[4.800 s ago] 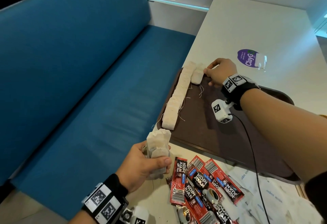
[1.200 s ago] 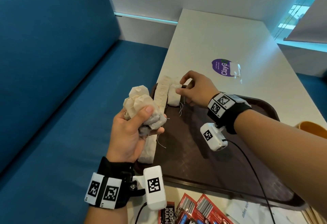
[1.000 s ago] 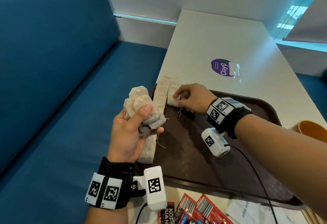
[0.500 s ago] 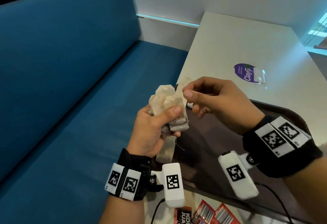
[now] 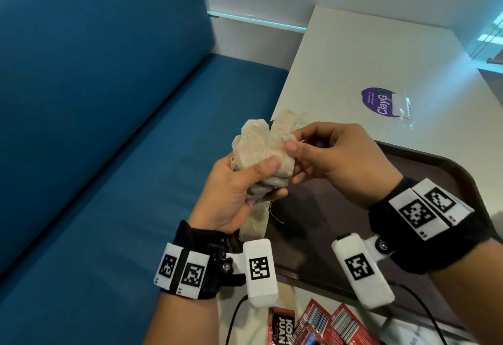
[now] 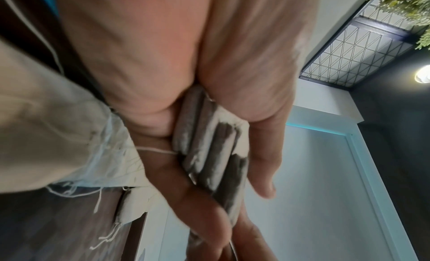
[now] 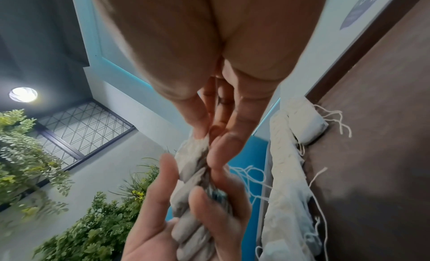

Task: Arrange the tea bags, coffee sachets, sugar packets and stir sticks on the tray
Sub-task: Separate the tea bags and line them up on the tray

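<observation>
Above the dark brown plastic tray (image 5: pixel 441 170) on the white desk (image 5: pixel 353 53), the left hand (image 5: pixel 234 189) grips a bunch of pale paper tea bags (image 5: pixel 255 151). The right hand (image 5: pixel 340 162) pinches one bag's top edge.

Beige tea bags (image 5: pixel 260 154) bunched upright above brown tray (image 5: pixel 446 170).
</observation>
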`<state>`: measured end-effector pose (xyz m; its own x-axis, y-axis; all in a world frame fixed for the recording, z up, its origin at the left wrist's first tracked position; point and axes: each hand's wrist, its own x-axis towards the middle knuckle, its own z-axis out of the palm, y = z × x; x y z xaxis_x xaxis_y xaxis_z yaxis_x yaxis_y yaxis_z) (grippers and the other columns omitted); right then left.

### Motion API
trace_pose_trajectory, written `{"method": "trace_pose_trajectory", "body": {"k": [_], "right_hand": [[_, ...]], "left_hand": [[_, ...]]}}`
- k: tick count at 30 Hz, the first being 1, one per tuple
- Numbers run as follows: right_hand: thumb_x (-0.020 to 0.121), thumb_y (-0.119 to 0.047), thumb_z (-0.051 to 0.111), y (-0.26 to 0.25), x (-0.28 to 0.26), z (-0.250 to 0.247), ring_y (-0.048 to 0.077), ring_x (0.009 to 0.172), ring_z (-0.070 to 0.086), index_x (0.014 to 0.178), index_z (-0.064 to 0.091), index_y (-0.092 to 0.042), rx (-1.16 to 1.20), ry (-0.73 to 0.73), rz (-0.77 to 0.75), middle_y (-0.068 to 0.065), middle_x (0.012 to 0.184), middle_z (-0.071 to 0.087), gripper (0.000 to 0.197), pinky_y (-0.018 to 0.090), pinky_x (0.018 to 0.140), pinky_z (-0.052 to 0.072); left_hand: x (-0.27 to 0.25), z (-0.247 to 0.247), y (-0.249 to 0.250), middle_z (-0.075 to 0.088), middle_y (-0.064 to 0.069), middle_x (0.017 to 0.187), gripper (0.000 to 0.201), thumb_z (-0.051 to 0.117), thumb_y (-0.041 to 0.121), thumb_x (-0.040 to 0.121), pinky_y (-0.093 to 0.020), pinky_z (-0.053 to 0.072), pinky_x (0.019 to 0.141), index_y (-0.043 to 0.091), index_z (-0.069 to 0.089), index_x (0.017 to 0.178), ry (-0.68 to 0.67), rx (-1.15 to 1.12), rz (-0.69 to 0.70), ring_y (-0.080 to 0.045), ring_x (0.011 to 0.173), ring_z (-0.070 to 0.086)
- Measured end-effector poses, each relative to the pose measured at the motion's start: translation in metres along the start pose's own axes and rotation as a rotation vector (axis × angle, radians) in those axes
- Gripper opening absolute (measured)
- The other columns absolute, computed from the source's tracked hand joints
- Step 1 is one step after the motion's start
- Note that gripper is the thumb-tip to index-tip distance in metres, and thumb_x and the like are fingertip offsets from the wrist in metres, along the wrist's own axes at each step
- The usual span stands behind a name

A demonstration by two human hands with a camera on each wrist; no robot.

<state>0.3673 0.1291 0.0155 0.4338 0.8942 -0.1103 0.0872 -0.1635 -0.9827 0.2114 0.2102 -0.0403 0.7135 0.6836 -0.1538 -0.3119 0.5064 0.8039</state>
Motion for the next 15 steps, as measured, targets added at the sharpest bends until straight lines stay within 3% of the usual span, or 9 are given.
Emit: {"method": "trace_pose_trajectory", "body": {"k": [4,7,15], "right_hand": [[0.092,-0.012,0.072,0.004,0.002,-0.003,0.038,0.065,0.070,0.097,0.073,0.001,0.018,0.021,0.034,0.027,0.080,0.073,0.015,0.046,0.070,0.064],[0.094,-0.011,0.069,0.006,0.002,-0.006,0.035,0.064,0.070,0.094,0.073,0.001,0.039,0.023,0.032,0.022,0.078,0.073,0.012,0.040,0.064,0.064],[0.092,-0.010,0.073,0.012,0.014,-0.034,0.027,0.055,0.066,0.097,0.072,0.005,-0.012,0.186,-0.024,0.018,0.069,0.068,0.016,0.035,0.057,0.062]], "left_hand": [[0.000,-0.002,0.001,0.074,-0.014,0.097,0.044,0.074,0.007,0.086,-0.032,0.061,0.065,-0.010,0.059,0.124,-0.024,0.034,-0.026,-0.022,0.081,0.073],[0.000,-0.003,0.001,0.074,-0.018,0.105,0.044,0.075,0.005,0.084,-0.032,0.061,0.064,-0.009,0.059,0.123,-0.014,0.039,-0.024,-0.026,0.085,0.074],[0.002,-0.002,0.000,0.069,-0.024,0.097,0.046,0.074,0.010,0.082,-0.033,0.060,0.059,-0.010,0.059,0.120,0.032,0.053,-0.014,-0.029,0.078,0.074]]}}
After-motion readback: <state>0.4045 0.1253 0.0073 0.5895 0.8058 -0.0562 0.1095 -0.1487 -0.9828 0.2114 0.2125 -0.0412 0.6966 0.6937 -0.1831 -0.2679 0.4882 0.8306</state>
